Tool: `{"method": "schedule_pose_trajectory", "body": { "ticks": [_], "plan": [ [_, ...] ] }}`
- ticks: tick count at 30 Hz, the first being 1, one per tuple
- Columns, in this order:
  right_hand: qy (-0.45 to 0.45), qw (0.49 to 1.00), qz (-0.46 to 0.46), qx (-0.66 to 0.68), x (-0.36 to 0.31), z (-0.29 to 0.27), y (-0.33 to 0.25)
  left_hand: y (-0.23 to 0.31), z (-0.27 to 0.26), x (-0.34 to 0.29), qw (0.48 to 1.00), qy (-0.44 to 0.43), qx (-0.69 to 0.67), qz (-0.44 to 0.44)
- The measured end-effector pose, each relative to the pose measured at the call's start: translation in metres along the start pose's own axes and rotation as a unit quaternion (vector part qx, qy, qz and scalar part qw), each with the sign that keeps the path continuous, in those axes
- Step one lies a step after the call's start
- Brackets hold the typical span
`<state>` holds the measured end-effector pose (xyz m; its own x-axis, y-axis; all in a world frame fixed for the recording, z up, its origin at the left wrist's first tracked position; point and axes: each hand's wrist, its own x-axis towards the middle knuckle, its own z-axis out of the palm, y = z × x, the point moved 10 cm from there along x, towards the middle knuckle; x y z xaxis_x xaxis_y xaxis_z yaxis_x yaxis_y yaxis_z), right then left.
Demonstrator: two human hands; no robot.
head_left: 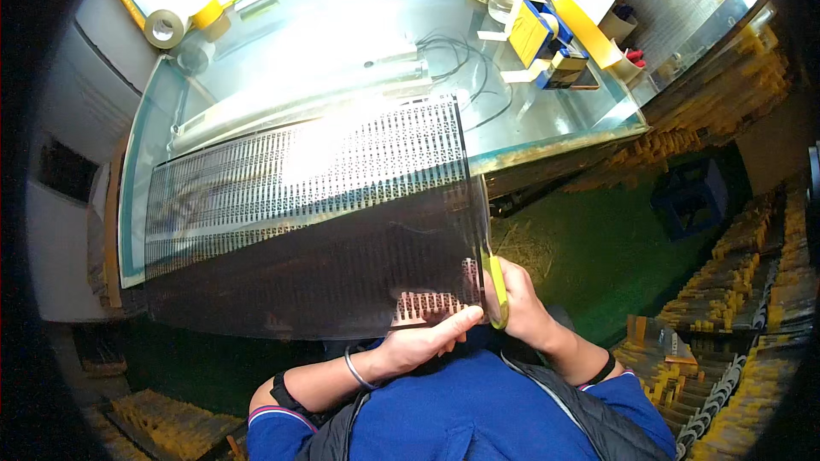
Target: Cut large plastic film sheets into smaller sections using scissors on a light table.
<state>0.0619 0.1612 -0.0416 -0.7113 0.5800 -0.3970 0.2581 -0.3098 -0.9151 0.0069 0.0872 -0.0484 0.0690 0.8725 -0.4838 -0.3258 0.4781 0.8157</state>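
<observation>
A large dark film sheet (299, 265) printed with rows of small clear marks reaches from the glass light table toward my body. My left hand (423, 343) pinches it near its lower right corner, thumb on top and fingers beneath. Closed around the yellow-green handle of a pair of scissors (497, 290) is my right hand (523, 307). Their narrow metal blades point away from me along the sheet's right edge. Whether they touch the film I cannot tell. Part of the right-hand fingers is hidden behind the handle.
Under the sheet is the lit glass table (547, 132), with a tube lamp (299, 98) and black cables. A blue-and-yellow tape dispenser (547, 38) and a glass jar (510, 2) stand at its far right. Tape rolls (165, 28) sit far left. A blue crate (688, 196) rests on the green floor.
</observation>
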Motion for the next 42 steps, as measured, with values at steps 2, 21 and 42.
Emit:
{"method": "schedule_pose_trajectory", "body": {
  "ticks": [2,21,42],
  "plan": [
    [0.065,0.994,-0.073,-0.039,0.001,-0.009,-0.016,-0.002,0.004,-0.002,1.000,-0.013,0.011,-0.021],
    [0.077,0.989,-0.106,-0.064,0.008,-0.016,-0.027,-0.010,0.018,-0.010,0.995,-0.059,0.055,-0.056],
    [0.082,0.994,-0.068,-0.029,0.017,-0.029,-0.035,-0.029,0.031,-0.017,0.985,-0.087,0.069,-0.131]
  ]
}}
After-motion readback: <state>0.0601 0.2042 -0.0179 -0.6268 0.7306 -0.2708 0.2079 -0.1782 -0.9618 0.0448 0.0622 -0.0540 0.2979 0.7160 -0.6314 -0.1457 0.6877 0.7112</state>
